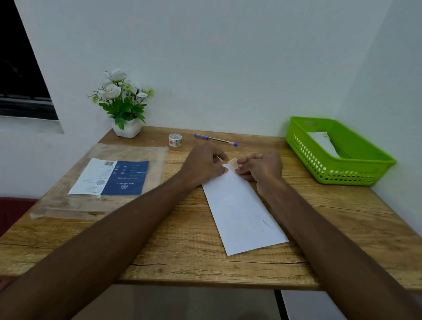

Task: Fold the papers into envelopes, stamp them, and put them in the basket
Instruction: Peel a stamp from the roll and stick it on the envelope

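A folded white paper envelope [244,211] lies slanted on the wooden table [190,242] in front of me. At its far end, a small pink and green stamp sticker [234,163] is pinched between the fingertips of both hands. My left hand [204,164] holds its left edge and presses on the envelope's far corner. My right hand [261,166] holds the sticker's right edge. The green plastic basket [367,167] stands at the table's right rear with a white folded paper [326,143] inside it.
A roll of stamp stickers [175,140] and a blue pen [216,139] lie at the back of the table. A potted white flower [124,105] stands at the back left. A clear plastic sleeve with a blue and white label [110,178] covers the table's left side.
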### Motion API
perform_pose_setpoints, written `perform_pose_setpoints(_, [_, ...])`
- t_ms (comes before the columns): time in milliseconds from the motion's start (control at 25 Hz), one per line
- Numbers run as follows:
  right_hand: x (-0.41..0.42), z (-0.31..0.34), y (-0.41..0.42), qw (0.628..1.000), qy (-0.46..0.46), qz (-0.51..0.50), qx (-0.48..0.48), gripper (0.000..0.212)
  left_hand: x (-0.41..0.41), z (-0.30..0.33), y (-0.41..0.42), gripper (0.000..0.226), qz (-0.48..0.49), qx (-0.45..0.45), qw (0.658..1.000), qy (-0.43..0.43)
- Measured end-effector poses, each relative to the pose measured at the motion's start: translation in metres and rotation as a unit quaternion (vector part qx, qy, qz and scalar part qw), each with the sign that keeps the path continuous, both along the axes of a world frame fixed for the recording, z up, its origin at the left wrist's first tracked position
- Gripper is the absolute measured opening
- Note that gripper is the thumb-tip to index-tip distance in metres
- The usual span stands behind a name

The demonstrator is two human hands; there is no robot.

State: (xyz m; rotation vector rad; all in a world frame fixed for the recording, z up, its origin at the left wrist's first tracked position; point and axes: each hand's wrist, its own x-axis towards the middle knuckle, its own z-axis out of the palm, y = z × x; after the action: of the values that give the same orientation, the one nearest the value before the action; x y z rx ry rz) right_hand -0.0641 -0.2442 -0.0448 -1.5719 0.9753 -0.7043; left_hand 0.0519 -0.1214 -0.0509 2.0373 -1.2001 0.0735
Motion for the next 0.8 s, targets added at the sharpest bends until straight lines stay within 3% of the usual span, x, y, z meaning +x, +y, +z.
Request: perform_pose_setpoints(800, [-0.0008,0.0023,0.0049,0.997,0.042,0.0,-0.069,0.021,-0.0005,-0.0013,-0.0022,0.037,-0.017,0.033,0.999,-0.011])
